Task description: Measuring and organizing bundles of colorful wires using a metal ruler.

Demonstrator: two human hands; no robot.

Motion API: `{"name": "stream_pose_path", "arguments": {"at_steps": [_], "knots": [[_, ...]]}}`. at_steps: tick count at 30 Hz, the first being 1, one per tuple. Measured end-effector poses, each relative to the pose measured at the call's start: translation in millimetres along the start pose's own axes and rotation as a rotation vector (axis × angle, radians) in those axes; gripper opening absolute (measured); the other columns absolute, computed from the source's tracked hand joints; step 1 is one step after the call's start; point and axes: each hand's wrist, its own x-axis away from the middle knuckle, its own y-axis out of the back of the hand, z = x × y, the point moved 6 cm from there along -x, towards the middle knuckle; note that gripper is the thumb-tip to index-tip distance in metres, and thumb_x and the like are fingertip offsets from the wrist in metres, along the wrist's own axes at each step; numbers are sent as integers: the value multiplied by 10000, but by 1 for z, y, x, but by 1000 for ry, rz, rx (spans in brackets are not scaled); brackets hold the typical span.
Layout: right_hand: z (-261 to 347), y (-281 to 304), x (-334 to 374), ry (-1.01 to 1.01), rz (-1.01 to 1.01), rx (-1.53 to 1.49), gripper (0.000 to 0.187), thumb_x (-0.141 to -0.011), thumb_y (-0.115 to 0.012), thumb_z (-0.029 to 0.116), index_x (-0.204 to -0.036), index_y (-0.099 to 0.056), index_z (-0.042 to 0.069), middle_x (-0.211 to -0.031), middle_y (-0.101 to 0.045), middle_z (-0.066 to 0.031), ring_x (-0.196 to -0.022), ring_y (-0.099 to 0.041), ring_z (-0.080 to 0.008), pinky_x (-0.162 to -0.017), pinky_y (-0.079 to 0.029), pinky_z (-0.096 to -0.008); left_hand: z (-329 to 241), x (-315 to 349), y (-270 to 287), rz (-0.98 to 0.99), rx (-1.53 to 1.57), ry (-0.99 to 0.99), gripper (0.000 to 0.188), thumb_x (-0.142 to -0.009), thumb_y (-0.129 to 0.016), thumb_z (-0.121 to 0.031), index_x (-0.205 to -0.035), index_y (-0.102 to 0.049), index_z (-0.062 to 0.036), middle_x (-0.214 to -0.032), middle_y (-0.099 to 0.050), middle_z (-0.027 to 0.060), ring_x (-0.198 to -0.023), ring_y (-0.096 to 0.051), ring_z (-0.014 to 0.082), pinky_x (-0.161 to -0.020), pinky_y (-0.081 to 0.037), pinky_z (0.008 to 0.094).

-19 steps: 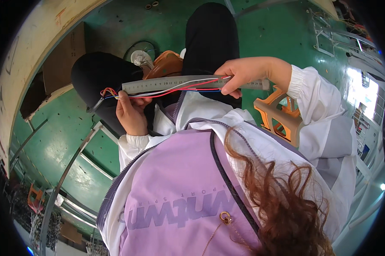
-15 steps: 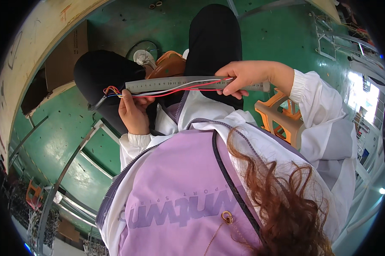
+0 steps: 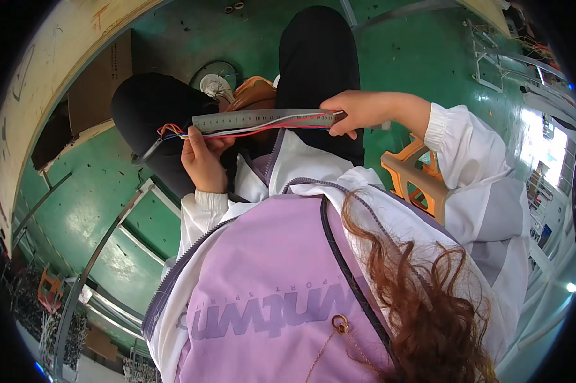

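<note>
A metal ruler (image 3: 240, 119) with dark markings lies across my lap, between my two hands. Along it run thin red and white wires (image 3: 262, 130) from a multi-wire cable. My left hand (image 3: 205, 163) pinches the wires close to the ruler's left end, thumb and fingers closed. To the left of that hand, yellow, blue and red wires (image 3: 168, 129) loop back beside a dark cable sheath (image 3: 149, 152). My right hand (image 3: 351, 115) grips the ruler toward its right end, with the red and white wire ends at its fingertips. Its palm side is hidden.
My knees in black trousers (image 3: 320, 57) spread under the ruler. An orange plastic stool (image 3: 418, 179) stands to the right on the green floor (image 3: 415, 70). A pale board edge (image 3: 45, 70) curves at upper left, beside a cardboard box (image 3: 99, 83). Metal frame bars (image 3: 125, 214) run at lower left.
The ruler's left end has shifted slightly right. My right hand has moved slightly left along the ruler, covering more of its right part, and its fingers have drawn in around the wire ends.
</note>
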Motion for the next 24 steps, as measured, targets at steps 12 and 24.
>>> {"name": "stream_pose_path", "arguments": {"at_steps": [12, 24], "knots": [[1, 34, 48, 485, -979, 578, 216, -772, -603, 129, -982, -575, 87, -934, -572, -66, -887, -528, -266, -871, -353, -378, 0, -13, -12, -29, -44, -49, 313, -913, -458, -302, -754, -510, -37, -599, -517, 38, -554, -563, 167, -564, -517, 312], [-4, -43, 22, 331, -1292, 531, 134, -749, -613, 95, -875, -566, 89, -804, -518, -65, -723, -498, -244, -642, -378, -346, -4, -19, -20, -54, -76, -40, 313, -919, -446, -291, -738, -497, -40, -603, -519, 43, -563, -569, 171, -566, -515, 309]]}}
